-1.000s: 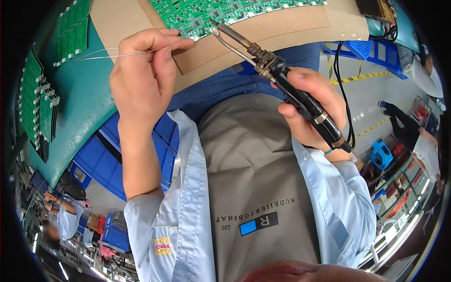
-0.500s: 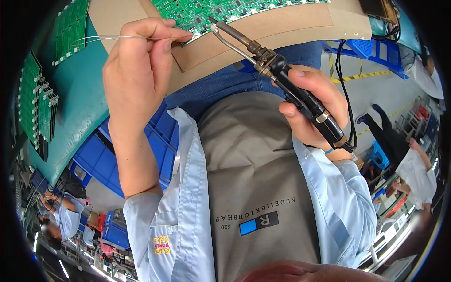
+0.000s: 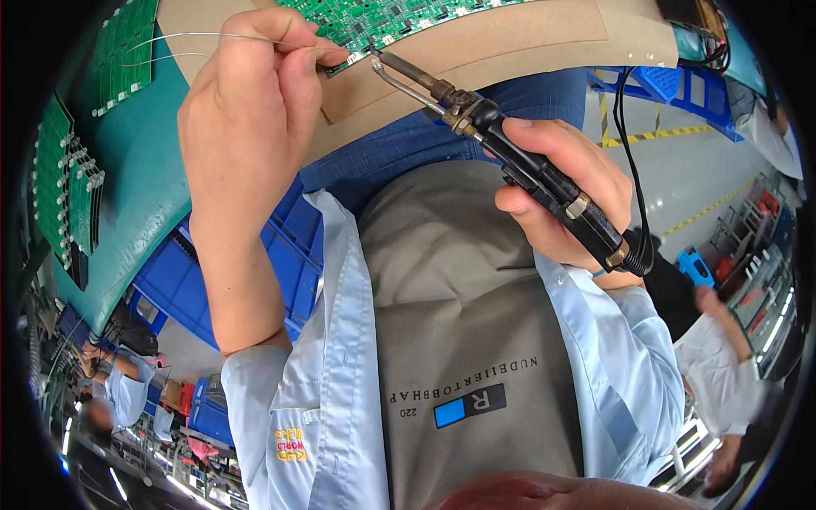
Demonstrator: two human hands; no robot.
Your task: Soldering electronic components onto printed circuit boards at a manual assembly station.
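A green circuit board point(image 3: 408, 19) with rows of small parts lies on brown cardboard point(image 3: 527, 51) at the top of the view. My left hand point(image 3: 246, 119) pinches a thin solder wire point(image 3: 183, 35) at the board's near left corner; the wire loops out to the left behind the fingers. Wrapped around the black handle of a soldering iron point(image 3: 531, 166) is my right hand point(image 3: 578, 178). The iron has a thin metal tube beside its shaft. Its tip is at the board's near edge, just right of my left fingertips; whether it touches is too small to tell.
More green boards point(image 3: 123, 64) lie on the teal mat point(image 3: 140, 187) at left, with a stack of boards point(image 3: 72, 187) standing nearer. A black cable point(image 3: 625, 136) hangs by my right hand. Blue crates point(image 3: 229, 272) stand below the table. People in light shirts point(image 3: 718, 365) are farther off.
The iron's tip has come slightly nearer and left, to the board's edge. My left hand has shifted slightly left and away. The board has slid slightly left. A person at right has moved.
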